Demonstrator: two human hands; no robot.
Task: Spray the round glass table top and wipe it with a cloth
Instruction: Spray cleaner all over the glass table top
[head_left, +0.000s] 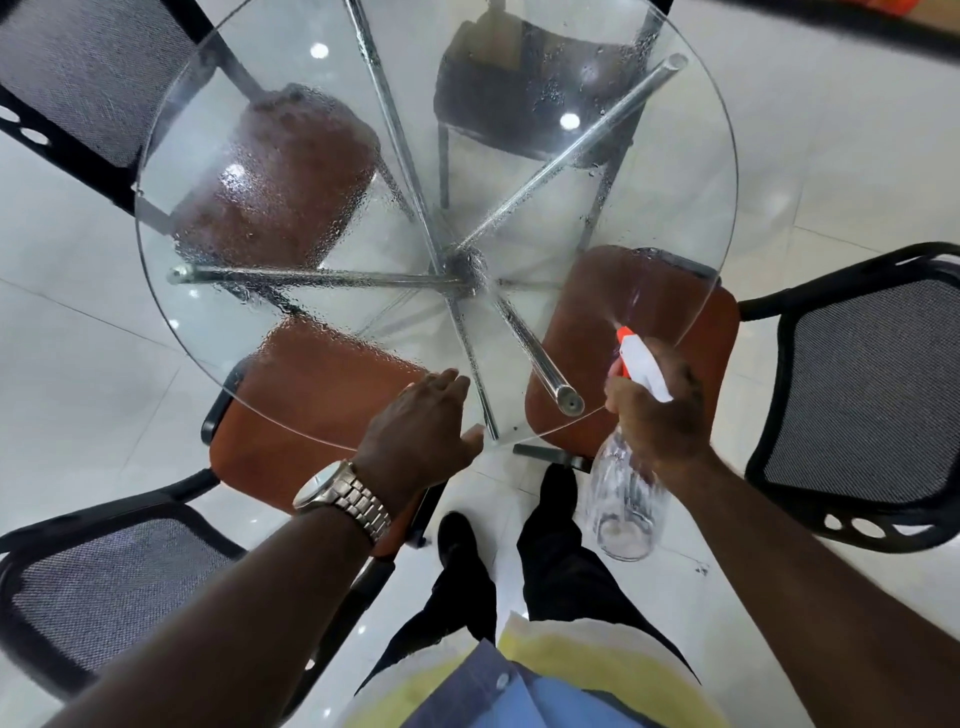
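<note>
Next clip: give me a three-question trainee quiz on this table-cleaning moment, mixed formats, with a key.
1. True or false: the right hand holds the spray bottle with its nozzle aimed at the glass table top.
2. Where is the left hand?
A. Gripping a chair back
B. Resting at the near rim of the glass
C. Wiping with a cloth
3. Fill in: the glass surface is covered with ____.

Key:
1. True
2. B
3. Droplets; they show across much of the glass, so spraying has begun and no cloth is on the table.
</note>
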